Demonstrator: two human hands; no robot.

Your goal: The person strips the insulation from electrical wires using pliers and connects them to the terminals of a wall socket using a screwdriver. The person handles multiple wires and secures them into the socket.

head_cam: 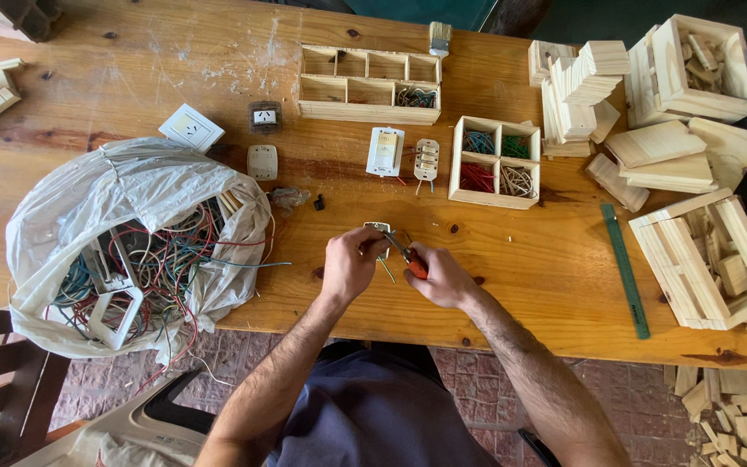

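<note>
Hands are meeting near the front edge of the wooden table (512, 285). The left hand (349, 264) is gripping a small metal-framed switch module (379, 232), holding it just above the tabletop; the right hand (443, 277) is closing around red-handled pliers (408, 257), whose tip is touching the module. Bare wood is lying open around both hands, with the plastic bag of tangled wires (136, 242) spilling over the near edge at left and a green ruler (625, 270) lying well apart at right
</note>
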